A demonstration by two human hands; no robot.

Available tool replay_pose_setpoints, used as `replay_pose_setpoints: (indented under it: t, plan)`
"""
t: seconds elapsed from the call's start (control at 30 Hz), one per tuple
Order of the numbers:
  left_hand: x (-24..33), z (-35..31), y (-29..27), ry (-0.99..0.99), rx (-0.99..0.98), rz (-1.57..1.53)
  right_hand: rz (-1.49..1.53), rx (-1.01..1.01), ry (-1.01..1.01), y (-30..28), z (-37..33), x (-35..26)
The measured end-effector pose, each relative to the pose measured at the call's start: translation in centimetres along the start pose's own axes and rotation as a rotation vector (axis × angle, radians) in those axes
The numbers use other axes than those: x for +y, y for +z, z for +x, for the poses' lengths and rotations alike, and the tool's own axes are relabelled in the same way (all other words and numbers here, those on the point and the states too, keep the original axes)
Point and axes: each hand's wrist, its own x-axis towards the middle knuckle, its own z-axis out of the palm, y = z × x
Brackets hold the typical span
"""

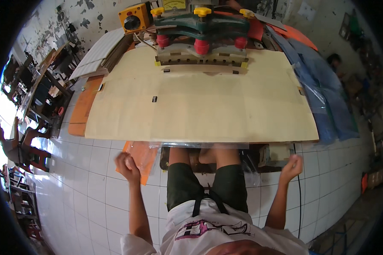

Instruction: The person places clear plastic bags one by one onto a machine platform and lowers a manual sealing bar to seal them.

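Nearest to me, both hands are raised in front of the lap, below the near edge of the surface (200,114). My left hand (127,166) is curled into a closed grip on the corner of a clear plastic sheet (208,145) that stretches toward the right hand; just past the left grip an orange plastic piece (145,155) shows through it. My right hand (292,166) is likewise closed, pinching the other end of the same film, though I cannot tell exactly how the fingers lie. Judging by this, the sheet is only taken up and pulled taut at the edge; it is not yet laid over the cream board beyond the grips. Farther on, directly ahead of both hands, the green press machine (202,32) with red knobs stands unoccupied, nothing under its bar. To the right of the right grip, blue plastic sheets (327,106) hang over the side.
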Motion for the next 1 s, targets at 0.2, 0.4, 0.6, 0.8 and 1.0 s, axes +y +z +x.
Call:
replay_pose_setpoints:
  t: [0.2,0.4,0.6,0.8,1.0]
  plan:
    - [-15.9,-24.1,-6.3,-0.902,-0.709,-0.188,0.101,-1.089,1.126,-1.0,-20.6,9.1]
    - [-14.8,-34.0,-2.3,-1.091,-1.376,-0.883,-0.108,-1.602,1.471,-3.1,-24.2,7.2]
    - [-12.1,-33.1,-0.5,-1.219,-1.575,-0.507,-0.127,-1.560,1.571,-0.1,-22.4,6.5]
    - [-10.7,-29.9,-1.4,-1.253,-1.564,-0.160,-0.169,-1.523,1.657,1.8,-20.9,6.2]
    - [-9.0,-29.3,-2.5,-1.174,-1.552,0.004,-0.176,-1.525,1.663,1.5,-21.4,6.3]
